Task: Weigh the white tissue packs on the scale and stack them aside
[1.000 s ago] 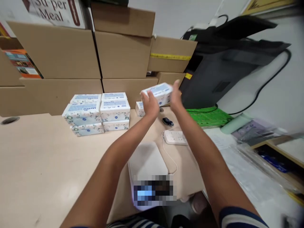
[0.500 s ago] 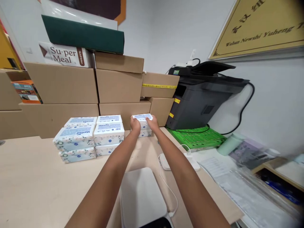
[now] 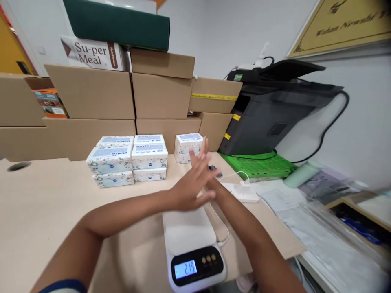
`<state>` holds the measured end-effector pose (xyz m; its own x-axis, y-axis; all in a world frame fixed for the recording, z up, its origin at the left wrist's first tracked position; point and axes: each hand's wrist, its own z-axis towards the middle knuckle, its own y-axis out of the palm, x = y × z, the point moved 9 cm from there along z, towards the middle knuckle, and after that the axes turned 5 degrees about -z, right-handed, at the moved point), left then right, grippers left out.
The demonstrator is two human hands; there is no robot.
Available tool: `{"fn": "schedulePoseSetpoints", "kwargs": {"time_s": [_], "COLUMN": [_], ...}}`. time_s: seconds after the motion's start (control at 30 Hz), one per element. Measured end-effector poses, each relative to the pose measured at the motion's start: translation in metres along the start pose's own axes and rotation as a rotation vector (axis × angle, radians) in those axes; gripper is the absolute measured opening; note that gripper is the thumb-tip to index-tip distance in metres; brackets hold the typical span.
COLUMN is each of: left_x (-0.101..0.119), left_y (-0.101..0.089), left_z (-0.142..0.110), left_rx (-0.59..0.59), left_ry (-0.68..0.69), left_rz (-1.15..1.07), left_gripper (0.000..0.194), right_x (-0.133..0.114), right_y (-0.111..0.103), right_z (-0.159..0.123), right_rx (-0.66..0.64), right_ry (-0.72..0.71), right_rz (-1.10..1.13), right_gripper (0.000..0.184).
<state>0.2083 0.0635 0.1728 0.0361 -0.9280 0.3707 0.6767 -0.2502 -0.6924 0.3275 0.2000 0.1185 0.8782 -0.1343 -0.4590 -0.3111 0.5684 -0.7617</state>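
My left hand [image 3: 193, 185] is open with fingers spread, above the white digital scale [image 3: 195, 260], whose lit display shows what looks like 2.19. Just behind it, my right hand [image 3: 201, 151] is partly hidden; its visible fingers stretch upward and hold nothing. The two hands overlap in view, and I cannot tell whether they touch. Past the right hand stand two stacked tissue packs [image 3: 187, 143], white with a floral print. Further left sits a block of several more tissue packs [image 3: 111, 158], labelled Manhua, stacked two high.
Stacked cardboard boxes [image 3: 163, 95] line the back of the desk. To the right are a dark printer [image 3: 259, 114], a green tray-like panel [image 3: 259, 166] and a white power strip [image 3: 241, 192]. A white cable [image 3: 224, 226] runs beside the scale. A round desk hole [image 3: 18, 166] lies far left.
Both hands have let go of the upper tissue pack at the back and drawn back toward me, the left crossing in front of the right. The view has tilted down, revealing the scale's display.
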Motion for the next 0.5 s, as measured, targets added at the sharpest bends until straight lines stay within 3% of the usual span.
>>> {"fn": "schedulePoseSetpoints", "kwargs": {"time_s": [0.07,0.1,0.17,0.27,0.33,0.43,0.5], "left_x": [0.026,0.027,0.010,-0.033,-0.046,-0.047,-0.046], "left_y": [0.002,-0.003,-0.018,-0.045,-0.050,-0.042,-0.040], "left_z": [-0.066,-0.099,-0.160,-0.237,-0.264,-0.266,-0.262], "left_rx": [-0.184,-0.209,-0.183,0.006,0.049,0.036,0.099], "left_ry": [-0.022,-0.090,-0.348,-0.835,-0.998,-0.999,-0.997], "left_rz": [-0.009,-0.010,-0.011,0.054,0.109,0.075,-0.029], "left_gripper": [0.070,0.072,0.071,0.067,0.074,0.082,0.082], "right_x": [-0.008,-0.008,0.001,0.032,0.056,0.075,0.076], "right_y": [-0.007,-0.010,-0.013,-0.012,-0.007,0.003,0.008], "right_z": [-0.045,-0.067,-0.105,-0.138,-0.144,-0.146,-0.146], "right_rx": [-0.072,-0.119,-0.248,-0.344,-0.353,-0.348,-0.346], "right_ry": [-0.186,-0.256,-0.330,-0.238,-0.070,0.132,0.155], "right_rz": [0.262,0.353,0.478,0.559,0.664,0.805,0.835], "right_gripper": [0.090,0.091,0.088,0.084,0.085,0.089,0.087]}}
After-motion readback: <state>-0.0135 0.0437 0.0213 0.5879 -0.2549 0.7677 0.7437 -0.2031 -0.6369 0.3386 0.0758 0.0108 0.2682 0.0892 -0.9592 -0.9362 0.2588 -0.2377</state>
